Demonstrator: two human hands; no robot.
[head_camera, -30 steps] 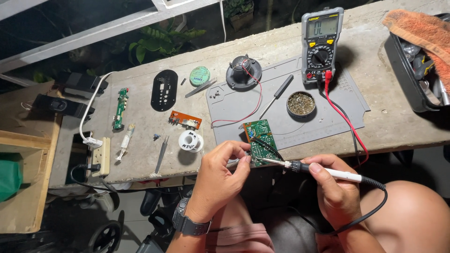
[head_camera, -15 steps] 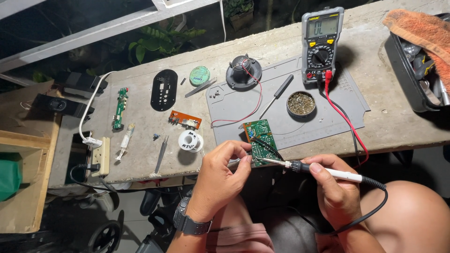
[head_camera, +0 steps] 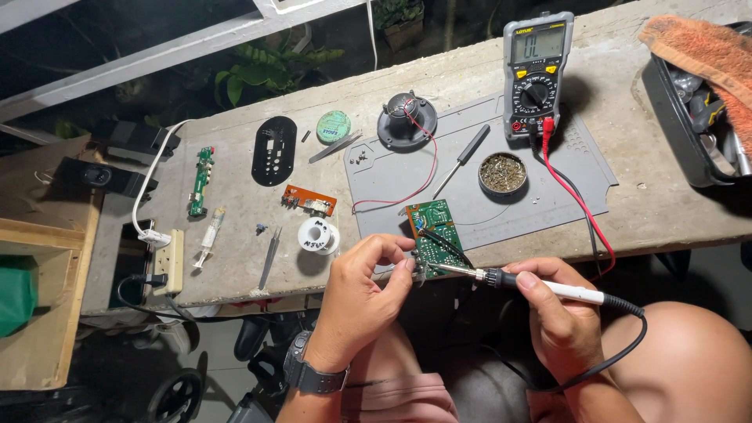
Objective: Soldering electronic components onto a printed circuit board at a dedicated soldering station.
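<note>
With our left hand pinching what looks like solder wire at the green circuit board on the worktop's near edge, and our right hand gripping the soldering iron, we'd best keep the tip steady on 1 joint.

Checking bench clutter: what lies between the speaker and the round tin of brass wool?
In the head view, a black-handled screwdriver lies on the grey mat between speaker and tin.
</note>
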